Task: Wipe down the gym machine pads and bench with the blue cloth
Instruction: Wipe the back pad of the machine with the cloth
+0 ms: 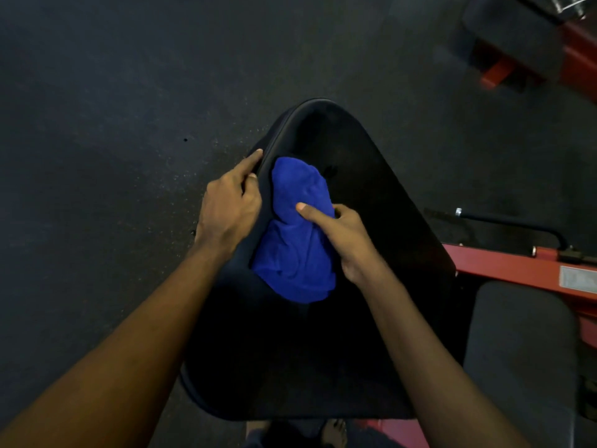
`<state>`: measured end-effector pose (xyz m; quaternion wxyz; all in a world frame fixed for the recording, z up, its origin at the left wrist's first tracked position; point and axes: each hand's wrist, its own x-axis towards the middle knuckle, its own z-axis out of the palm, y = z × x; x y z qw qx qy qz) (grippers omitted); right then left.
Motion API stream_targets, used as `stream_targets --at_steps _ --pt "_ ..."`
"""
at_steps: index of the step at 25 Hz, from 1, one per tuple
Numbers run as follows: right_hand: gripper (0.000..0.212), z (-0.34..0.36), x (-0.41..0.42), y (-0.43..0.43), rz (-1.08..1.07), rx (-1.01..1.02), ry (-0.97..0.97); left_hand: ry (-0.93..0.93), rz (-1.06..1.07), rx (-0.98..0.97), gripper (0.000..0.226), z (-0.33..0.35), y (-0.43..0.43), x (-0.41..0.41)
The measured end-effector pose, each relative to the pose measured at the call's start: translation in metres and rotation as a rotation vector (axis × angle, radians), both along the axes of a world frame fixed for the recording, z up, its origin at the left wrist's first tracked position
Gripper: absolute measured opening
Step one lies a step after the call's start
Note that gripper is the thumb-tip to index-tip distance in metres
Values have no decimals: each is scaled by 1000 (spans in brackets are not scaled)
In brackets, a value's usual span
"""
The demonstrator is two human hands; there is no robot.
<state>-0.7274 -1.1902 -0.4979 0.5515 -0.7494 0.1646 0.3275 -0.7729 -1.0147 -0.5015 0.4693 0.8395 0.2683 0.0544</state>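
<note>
A bunched blue cloth (297, 234) lies on the black tapered bench pad (371, 195) in the middle of the view. My right hand (342, 234) grips the cloth's right side, thumb on top and fingers curled into the fabric. My left hand (229, 205) holds the pad's left edge just beside the cloth, index finger stretched along the rim and the other fingers curled over it.
A red machine frame (504, 263) with a black lever (517, 224) runs off to the right, above another dark pad (517, 344). More red equipment (575, 50) stands at the top right. Dark speckled rubber floor (113, 124) fills the left. A bare foot (334, 431) shows at the bottom.
</note>
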Motion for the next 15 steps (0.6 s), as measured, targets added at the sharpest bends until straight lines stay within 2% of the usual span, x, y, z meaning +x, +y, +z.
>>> stream_targets --at_steps 1,2,4,5,7,8,10,12,13,15 --pt "42 6 1 1 -32 56 36 2 0 -7 46 1 0 0" --pt "39 12 7 -2 -86 94 -20 2 1 -18 46 1 0 -1" --pt "42 26 34 -14 -202 -11 -336 5 11 -29 46 2 -1 -1" --pt "47 34 48 -19 -200 -164 -509 4 14 -25 46 1 0 -1" --pt "57 43 58 -14 -101 -483 -734 -5 6 -8 46 3 -1 -1" --pt "60 39 54 -4 22 -529 -782 -7 -2 4 46 5 -2 -1" --pt "53 26 29 21 333 -430 -820 0 -23 35 46 8 -4 -2" --pt "50 11 12 27 436 -348 -895 -7 -38 64 42 7 -3 -2" --pt "61 3 11 24 456 -431 -958 -15 -40 69 40 6 -2 -2" --pt "91 -10 13 17 517 -586 -909 -22 -41 55 35 5 -2 -1"
